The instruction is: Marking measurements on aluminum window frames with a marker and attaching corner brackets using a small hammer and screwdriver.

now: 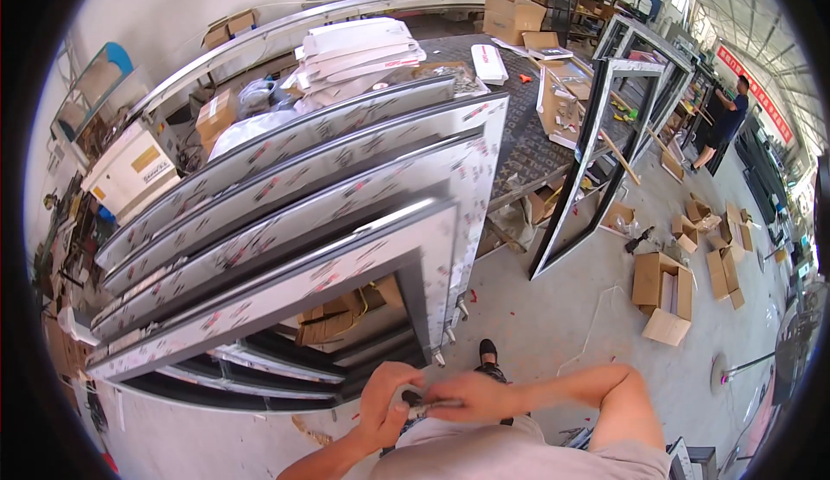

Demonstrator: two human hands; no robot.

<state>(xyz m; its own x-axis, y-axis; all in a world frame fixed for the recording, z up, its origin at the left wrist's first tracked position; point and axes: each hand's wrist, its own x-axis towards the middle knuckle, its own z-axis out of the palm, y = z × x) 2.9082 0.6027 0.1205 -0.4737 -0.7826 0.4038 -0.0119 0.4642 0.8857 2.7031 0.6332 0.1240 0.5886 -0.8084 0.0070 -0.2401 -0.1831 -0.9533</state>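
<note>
head view, so both hands are low in the middle, close together in front of the person's pale shirt. right hand is kinda blurred, but its fingers look closed on a slim greyish part, which sits right between the two hands. left hand is just beside it with fingers curled in. can't tell if that one's actually clamped on the part or just up against it, and the part's too small and smeared to say what it is.

near left there's a row of big frames standing on edge, speckled film on them, with metal fittings at the near right corner. behind those is a dark bench with a pile of white cartons on its left part. another frame stands upright right of the bench, tilted a bit. cardboard boxes sit on the floor to the right, one dark shoe is just past the hands, and a co-worker in dark clothes stands far right.
</note>
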